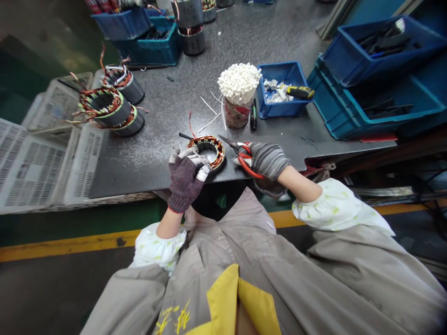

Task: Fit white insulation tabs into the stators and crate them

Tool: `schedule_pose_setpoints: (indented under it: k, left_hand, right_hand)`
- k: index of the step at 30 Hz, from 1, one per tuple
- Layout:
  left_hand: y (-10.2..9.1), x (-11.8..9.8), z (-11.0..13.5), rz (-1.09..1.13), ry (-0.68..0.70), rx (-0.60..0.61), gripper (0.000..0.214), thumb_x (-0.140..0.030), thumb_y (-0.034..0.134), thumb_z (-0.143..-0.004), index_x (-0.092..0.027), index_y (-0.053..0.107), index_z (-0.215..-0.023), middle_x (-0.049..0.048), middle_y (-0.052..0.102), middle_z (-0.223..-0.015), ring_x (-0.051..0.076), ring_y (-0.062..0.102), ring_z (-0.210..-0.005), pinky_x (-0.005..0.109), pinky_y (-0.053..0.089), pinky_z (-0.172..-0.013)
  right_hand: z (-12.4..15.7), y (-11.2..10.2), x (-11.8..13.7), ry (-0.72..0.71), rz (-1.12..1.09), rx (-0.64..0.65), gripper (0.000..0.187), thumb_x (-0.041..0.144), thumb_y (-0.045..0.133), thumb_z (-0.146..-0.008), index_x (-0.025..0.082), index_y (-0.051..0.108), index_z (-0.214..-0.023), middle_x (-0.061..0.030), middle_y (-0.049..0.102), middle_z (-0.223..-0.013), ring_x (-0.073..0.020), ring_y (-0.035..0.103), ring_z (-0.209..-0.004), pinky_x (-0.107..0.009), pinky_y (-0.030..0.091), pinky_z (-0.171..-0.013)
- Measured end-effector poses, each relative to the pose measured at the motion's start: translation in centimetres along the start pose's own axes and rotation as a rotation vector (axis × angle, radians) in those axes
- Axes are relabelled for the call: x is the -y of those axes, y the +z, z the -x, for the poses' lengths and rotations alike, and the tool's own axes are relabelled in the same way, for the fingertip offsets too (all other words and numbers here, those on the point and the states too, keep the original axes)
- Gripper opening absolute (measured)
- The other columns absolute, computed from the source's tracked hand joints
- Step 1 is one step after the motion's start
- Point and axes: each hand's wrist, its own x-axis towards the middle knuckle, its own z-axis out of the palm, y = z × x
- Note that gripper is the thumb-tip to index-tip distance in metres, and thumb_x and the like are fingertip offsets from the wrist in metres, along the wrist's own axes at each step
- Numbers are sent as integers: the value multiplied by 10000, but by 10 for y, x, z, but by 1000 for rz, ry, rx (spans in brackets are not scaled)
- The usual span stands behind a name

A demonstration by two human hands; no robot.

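A wound ring-shaped stator [219,151], with copper windings and a dark lead sticking out, sits at the bench's front edge. My left hand [186,177], in a dark knitted glove with white-wrapped fingertips, grips its near left side. Those fingers partly cover the ring. Just right of it, my right hand [268,159] in a grey striped glove is closed around red-handled scissors [248,167]. Their dark pointed tip faces the stator, a little apart from it. Behind stands a cup [237,114] packed with white-headed strips [239,81] that look like cable ties.
Several loose white strips [209,122] lie on the dark bench [167,107]. Finished-looking stators [111,109] stand at left, beside white crates [31,163]. A small blue bin [282,109] holds scraps and a yellow-black tool [300,92]. Stacked bins [370,116] stand at right.
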Motion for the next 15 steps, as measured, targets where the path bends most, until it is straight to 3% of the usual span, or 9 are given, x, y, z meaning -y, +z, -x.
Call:
schedule_pose_setpoints:
  k: [4, 8, 11, 15]
  left_hand:
    - [0, -2, 0, 93, -85, -35, 359, -474, 480, -1137, -234, 744, -1178, 103, 813, -1236, 288, 692, -1374, 533, 487, -1248]
    - [1, -2, 2, 240, -139, -125, 394, -487, 451, -1167, -224, 738, -1228, 122, 797, -1292, 259, 733, -1279, 470, 551, -1177]
    - [2, 0, 3, 273, -153, -136, 409, -506, 452, -1170, -232, 748, -1232, 114, 795, -1314, 254, 745, -1253, 462, 553, -1184]
    - [3, 2, 4, 303, -159, -130, 408, -509, 472, -1166, -233, 764, -1237, 104, 802, -1314, 258, 738, -1298, 464, 563, -1190]
  right_hand:
    - [25, -13, -3, -98, -12, 10, 515, 570, 711, -1004, 135, 771, -1273, -198, 832, -1195, -361, 805, -1073, -384, 600, -884]
    - [40, -30, 13, -219, 89, 75, 682, 555, 821, -913, 77, 738, -1393, -249, 787, -1336, -415, 773, -1183, -471, 615, -1009]
    - [40, -41, 30, -252, 160, 115, 595, 498, 774, -957, 99, 743, -1397, -240, 810, -1279, -422, 791, -1127, -494, 629, -959]
    - [36, -49, 36, -206, 218, 222, 382, 446, 723, -991, 145, 813, -1208, -208, 845, -1072, -408, 814, -980, -460, 618, -826]
